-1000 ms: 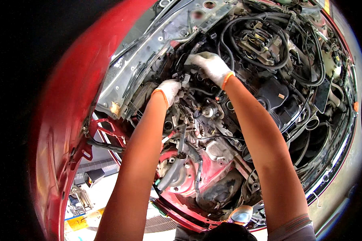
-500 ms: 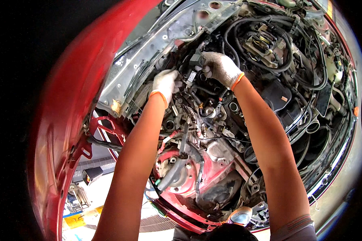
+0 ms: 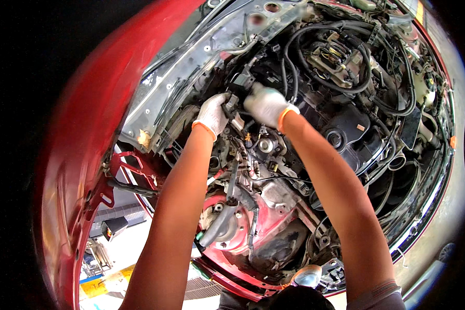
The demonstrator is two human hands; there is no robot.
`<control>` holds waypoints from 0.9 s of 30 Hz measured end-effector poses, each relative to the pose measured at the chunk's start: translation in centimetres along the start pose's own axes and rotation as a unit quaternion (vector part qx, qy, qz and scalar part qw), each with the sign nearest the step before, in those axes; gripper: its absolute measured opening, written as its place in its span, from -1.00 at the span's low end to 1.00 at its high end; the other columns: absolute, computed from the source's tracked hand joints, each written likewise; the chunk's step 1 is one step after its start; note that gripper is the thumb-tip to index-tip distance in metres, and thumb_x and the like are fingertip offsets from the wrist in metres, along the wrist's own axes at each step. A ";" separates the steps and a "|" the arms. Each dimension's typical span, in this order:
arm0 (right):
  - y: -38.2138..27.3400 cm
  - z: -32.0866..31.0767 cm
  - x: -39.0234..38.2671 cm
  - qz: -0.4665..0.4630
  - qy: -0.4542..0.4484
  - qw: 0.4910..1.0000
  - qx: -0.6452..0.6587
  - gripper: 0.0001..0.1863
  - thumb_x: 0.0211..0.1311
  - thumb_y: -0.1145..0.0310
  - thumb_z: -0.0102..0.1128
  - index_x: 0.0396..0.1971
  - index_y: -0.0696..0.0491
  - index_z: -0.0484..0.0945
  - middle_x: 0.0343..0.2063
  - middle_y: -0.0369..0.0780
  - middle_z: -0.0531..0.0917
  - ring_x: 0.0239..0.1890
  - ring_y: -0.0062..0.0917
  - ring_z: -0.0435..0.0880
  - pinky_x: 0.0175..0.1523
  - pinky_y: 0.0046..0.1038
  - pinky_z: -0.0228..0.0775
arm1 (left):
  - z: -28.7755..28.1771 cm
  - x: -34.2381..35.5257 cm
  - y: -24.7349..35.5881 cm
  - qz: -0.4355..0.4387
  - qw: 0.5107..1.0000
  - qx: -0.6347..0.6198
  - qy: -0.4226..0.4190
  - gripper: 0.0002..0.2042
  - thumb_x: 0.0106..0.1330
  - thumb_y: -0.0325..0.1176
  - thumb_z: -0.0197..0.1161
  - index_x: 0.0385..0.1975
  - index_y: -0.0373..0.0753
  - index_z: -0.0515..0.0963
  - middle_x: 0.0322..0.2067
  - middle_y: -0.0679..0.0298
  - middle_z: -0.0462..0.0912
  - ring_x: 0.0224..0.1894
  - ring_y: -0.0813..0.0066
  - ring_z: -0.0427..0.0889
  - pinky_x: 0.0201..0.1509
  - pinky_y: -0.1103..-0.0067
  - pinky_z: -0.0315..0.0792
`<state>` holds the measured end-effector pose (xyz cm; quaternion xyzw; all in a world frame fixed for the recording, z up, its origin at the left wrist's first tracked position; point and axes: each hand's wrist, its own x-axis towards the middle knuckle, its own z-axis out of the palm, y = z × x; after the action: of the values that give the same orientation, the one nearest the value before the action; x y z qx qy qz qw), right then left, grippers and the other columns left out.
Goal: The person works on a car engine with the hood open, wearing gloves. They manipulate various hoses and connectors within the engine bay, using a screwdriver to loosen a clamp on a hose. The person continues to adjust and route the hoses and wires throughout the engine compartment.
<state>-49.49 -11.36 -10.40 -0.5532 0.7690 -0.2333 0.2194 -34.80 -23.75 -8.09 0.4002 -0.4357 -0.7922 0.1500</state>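
Both my hands wear white knit gloves with orange cuffs and reach deep into the open engine bay of a red car (image 3: 72,170). My left hand (image 3: 212,114) grips a dark connector or bracket (image 3: 231,106) near the grey firewall panel (image 3: 191,77). My right hand (image 3: 266,104) is closed on the same cluster of black wiring and hoses, right next to the left. What exactly each hand holds is hidden by the gloves.
Black hoses (image 3: 367,77) loop over the engine top (image 3: 336,62) at the upper right. A bare red inner fender with a strut mount (image 3: 263,227) lies below my arms. Workshop floor and tools (image 3: 108,243) show at the lower left.
Both hands have shifted up and to the left in the bay and drawn closer together on the wiring cluster. The view has tilted slightly.
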 end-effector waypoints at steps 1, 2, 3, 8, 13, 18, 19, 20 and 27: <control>-2.4 -0.1 -1.6 -0.015 -0.074 0.997 -0.009 -0.55 0.19 0.42 0.03 0.05 0.31 0.54 -0.06 0.10 0.66 -0.03 -0.12 0.70 0.09 -0.25 0.56 | 0.2 -0.8 0.0 -0.001 1.000 -0.013 0.026 -0.83 0.45 -0.37 0.11 -0.15 -0.34 0.54 -0.28 0.20 0.63 -0.27 0.35 0.59 -0.19 0.33 0.52; -5.1 -0.7 -2.6 0.009 -0.092 0.996 -0.001 -0.65 0.19 0.40 0.10 -0.06 0.20 0.64 -0.09 0.00 0.68 -0.05 -0.20 0.72 0.06 -0.24 0.58 | -1.8 -0.2 0.0 -0.001 0.999 0.001 0.049 -0.83 0.44 -0.38 0.10 -0.14 -0.35 0.54 -0.28 0.22 0.64 -0.26 0.39 0.59 -0.16 0.40 0.52; -7.1 -1.8 -3.9 0.043 -0.107 0.993 -0.001 -0.73 0.18 0.38 0.16 -0.17 0.08 0.74 -0.12 -0.10 0.71 -0.07 -0.27 0.73 0.04 -0.22 0.59 | -2.9 0.4 -0.2 -0.002 0.999 -0.020 0.031 -0.81 0.44 -0.40 0.08 -0.10 -0.37 0.53 -0.28 0.18 0.65 -0.28 0.41 0.60 -0.17 0.50 0.52; -5.4 -2.9 -5.7 -0.024 0.013 0.999 -0.017 -0.69 0.27 0.17 0.11 -0.21 0.08 0.65 -0.29 -0.07 0.71 -0.13 -0.12 0.70 0.02 -0.16 0.52 | -1.6 -0.1 -0.2 0.014 0.997 -0.067 -0.033 -0.68 0.45 -0.34 0.02 0.01 -0.48 0.45 -0.15 -0.03 0.64 -0.14 0.21 0.65 0.00 0.36 0.57; -2.0 -3.7 -7.4 -0.109 0.105 0.986 -0.064 -0.73 0.25 0.13 0.21 -0.29 0.04 0.64 -0.42 -0.14 0.68 -0.17 -0.18 0.64 0.06 -0.16 0.41 | -1.3 -0.8 0.0 -0.001 0.994 -0.048 -0.098 -0.56 0.34 -0.41 0.02 0.18 -0.48 0.27 0.00 -0.08 0.58 -0.14 0.20 0.65 -0.02 0.36 0.58; 1.6 -6.1 -9.3 -0.194 0.143 0.960 -0.140 -0.76 0.10 0.11 0.34 -0.43 -0.02 0.66 -0.48 -0.26 0.63 -0.15 -0.33 0.56 0.29 -0.25 0.22 | -1.2 -0.6 0.8 0.017 0.995 0.097 -0.027 -0.70 0.31 -0.36 0.15 -0.01 -0.31 0.44 -0.20 0.15 0.63 -0.27 0.35 0.66 -0.15 0.42 0.62; 1.7 -6.7 -9.6 -0.167 0.118 0.970 -0.129 -0.75 0.08 0.11 0.36 -0.41 -0.02 0.67 -0.46 -0.25 0.64 -0.14 -0.32 0.56 0.33 -0.24 0.20 | -0.9 -0.8 1.6 0.042 0.987 0.158 -0.008 -0.72 0.30 -0.35 0.17 -0.03 -0.29 0.47 -0.24 0.19 0.65 -0.29 0.37 0.67 -0.17 0.46 0.61; 1.9 -6.7 -9.9 -0.165 0.126 0.973 -0.104 -0.76 0.09 0.15 0.38 -0.37 0.00 0.69 -0.41 -0.25 0.65 -0.06 -0.33 0.57 0.41 -0.18 0.13 | -0.2 -1.2 2.6 0.069 0.967 0.245 0.023 -0.73 0.30 -0.35 0.20 -0.05 -0.29 0.52 -0.29 0.26 0.66 -0.34 0.42 0.67 -0.21 0.53 0.57; 2.1 -6.8 -10.6 -0.137 0.102 0.984 -0.045 -0.77 0.14 0.19 0.38 -0.32 0.03 0.71 -0.32 -0.25 0.69 0.03 -0.37 0.60 0.54 -0.10 0.02 | 0.6 -1.8 0.5 0.085 0.750 0.652 0.067 -0.52 0.31 -0.27 0.06 0.21 -0.32 0.38 -0.15 -0.09 0.66 -0.19 0.14 0.66 -0.07 0.34 0.52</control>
<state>-52.04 0.14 -5.42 -0.6361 0.7138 -0.2816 0.0810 -34.16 -22.63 -6.62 0.4142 -0.8675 -0.2706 -0.0521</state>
